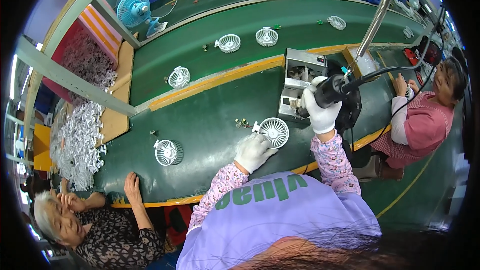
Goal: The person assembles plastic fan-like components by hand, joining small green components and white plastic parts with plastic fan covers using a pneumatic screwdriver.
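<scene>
My gloved left hand (pixel 252 153) holds a round white fan housing (pixel 274 132) by its lower-left edge against the green bench. Thin wires run from the housing's side to a small green circuit board (pixel 243 122). My gloved right hand (pixel 321 111) is wrapped around a black electric screwdriver (pixel 331 92), which hangs from a metal coil spring (pixel 376 17) and trails a black cable. The tool is beside an open-topped metal screw feeder (pixel 299 83); its tip is hidden by the hand and the feeder.
Another white fan housing (pixel 169 152) sits to the left. Several more lie on the green conveyor (pixel 200 62) beyond a yellow-edged rail (pixel 220 82). White parts (pixel 82 140) are heaped at far left, near a blue desk fan (pixel 134 10). Co-workers sit on both sides.
</scene>
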Demonstrator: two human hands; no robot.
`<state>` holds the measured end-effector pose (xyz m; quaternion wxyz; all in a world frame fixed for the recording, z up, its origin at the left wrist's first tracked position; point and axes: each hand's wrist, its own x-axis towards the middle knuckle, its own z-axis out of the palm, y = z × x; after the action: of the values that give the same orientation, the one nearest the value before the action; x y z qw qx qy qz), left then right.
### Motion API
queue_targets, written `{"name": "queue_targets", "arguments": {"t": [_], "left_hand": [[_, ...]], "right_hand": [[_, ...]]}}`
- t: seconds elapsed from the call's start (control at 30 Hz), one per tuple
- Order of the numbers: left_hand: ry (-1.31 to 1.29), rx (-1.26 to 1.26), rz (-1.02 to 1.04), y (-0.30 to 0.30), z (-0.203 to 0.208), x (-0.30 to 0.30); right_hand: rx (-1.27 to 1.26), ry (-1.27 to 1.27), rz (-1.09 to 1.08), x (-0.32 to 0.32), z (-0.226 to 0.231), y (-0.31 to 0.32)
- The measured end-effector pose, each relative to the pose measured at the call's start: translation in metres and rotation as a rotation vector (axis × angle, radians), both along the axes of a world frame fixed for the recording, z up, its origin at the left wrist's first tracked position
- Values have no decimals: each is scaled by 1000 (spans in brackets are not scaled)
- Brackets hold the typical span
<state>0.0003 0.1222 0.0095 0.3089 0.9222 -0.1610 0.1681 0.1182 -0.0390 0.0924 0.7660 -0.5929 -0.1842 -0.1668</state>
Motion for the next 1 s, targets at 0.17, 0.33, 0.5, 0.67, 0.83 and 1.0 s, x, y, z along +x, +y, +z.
{"name": "queue_targets", "arguments": {"t": [0.17, 0.33, 0.5, 0.67, 0.83, 1.0], "left_hand": [[23, -2, 20, 0, -1, 2], [19, -9, -2, 1, -1, 4], [-27, -18, 32, -1, -4, 2], [75, -43, 15, -3, -16, 1], [-31, -76, -38, -3, -18, 2], [-28, -44, -22, 6, -8, 1]], "right_hand": [[-6, 130, 197, -23, 10, 13], [37, 175, 354, -43, -13, 33], [-27, 184, 422, -54, -22, 46], [-155, 99, 432, -56, -38, 43], [-133, 128, 479, -51, -41, 40], [-16, 149, 486, -54, -17, 48]]}}
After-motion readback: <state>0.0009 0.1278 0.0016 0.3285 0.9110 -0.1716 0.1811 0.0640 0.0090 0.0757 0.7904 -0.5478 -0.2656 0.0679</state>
